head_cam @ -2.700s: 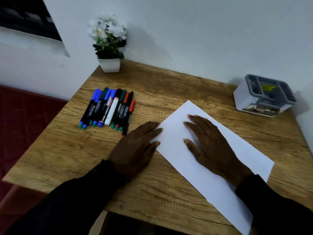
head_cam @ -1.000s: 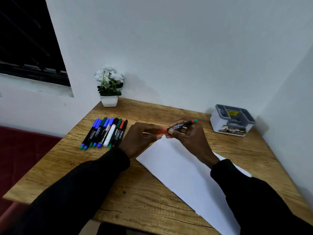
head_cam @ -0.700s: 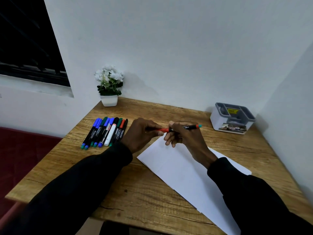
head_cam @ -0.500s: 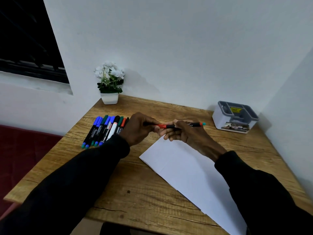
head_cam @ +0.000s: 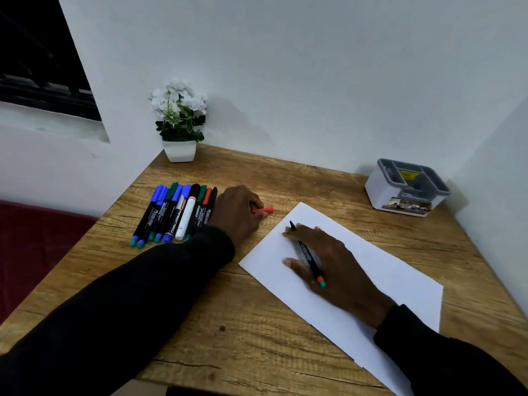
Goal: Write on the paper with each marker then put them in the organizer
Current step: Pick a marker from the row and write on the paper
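Two things held | our right hand (head_cam: 337, 270) grips uncapped marker (head_cam: 307, 252), tip over paper (head_cam: 371, 267) | our left hand (head_cam: 237, 212) pinches red cap (head_cam: 263, 210) beside paper | risk: unpinned paper may slide when we write

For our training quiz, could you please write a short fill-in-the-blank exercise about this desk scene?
The left hand pinches a ____ cap.
The right hand holds the uncapped marker, tip over the sheet of ____.
The spare markers lie to the ____ of the left hand.
The organizer stands at the far ____ corner of the table.
Missing words: red; paper; left; right.
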